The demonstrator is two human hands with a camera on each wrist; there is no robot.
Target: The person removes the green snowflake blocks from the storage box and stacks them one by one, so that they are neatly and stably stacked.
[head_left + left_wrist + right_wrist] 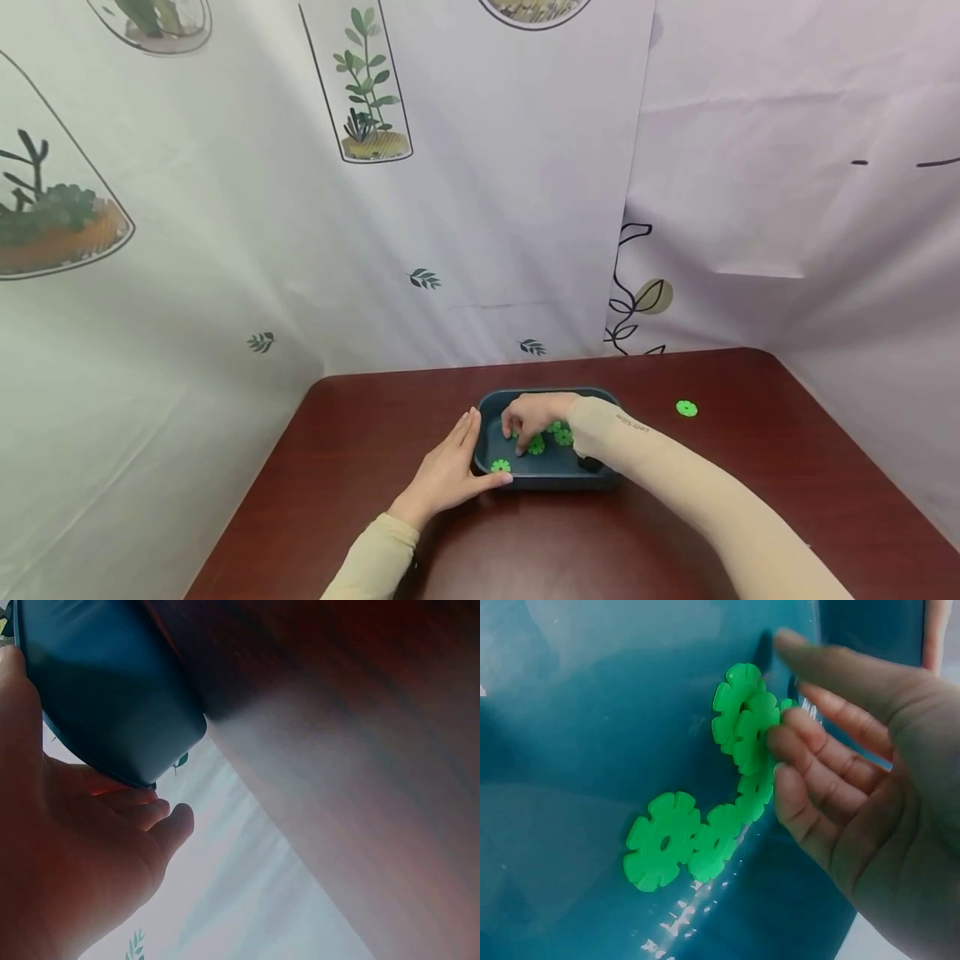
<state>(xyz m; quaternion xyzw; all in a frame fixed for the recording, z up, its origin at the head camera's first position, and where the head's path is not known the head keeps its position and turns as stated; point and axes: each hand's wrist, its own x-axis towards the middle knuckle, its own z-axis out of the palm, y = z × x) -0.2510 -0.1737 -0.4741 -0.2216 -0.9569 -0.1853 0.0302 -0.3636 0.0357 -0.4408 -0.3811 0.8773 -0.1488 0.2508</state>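
Note:
A dark blue tray (555, 482) holds several green flower-shaped plastic discs (662, 841). My left hand (444, 477) rests against the tray's left side, fingers straight along it and thumb at the front rim. In the left wrist view this hand (97, 847) is beside the tray wall (112, 690). Inside the tray, my right hand (536, 414) reaches down with loosely bent fingers. The right wrist view has its fingertips next to a cluster of overlapping discs (739, 705), thumb and fingers apart; whether they touch is hard to tell. One disc (501, 467) lies in the near left corner.
Another green disc (686, 408) lies on the dark red-brown table (360, 442), right of the tray. A white cloth with plant drawings (480, 208) hangs behind the table. The right forearm (697, 492) crosses the tray's right end and hides part of it.

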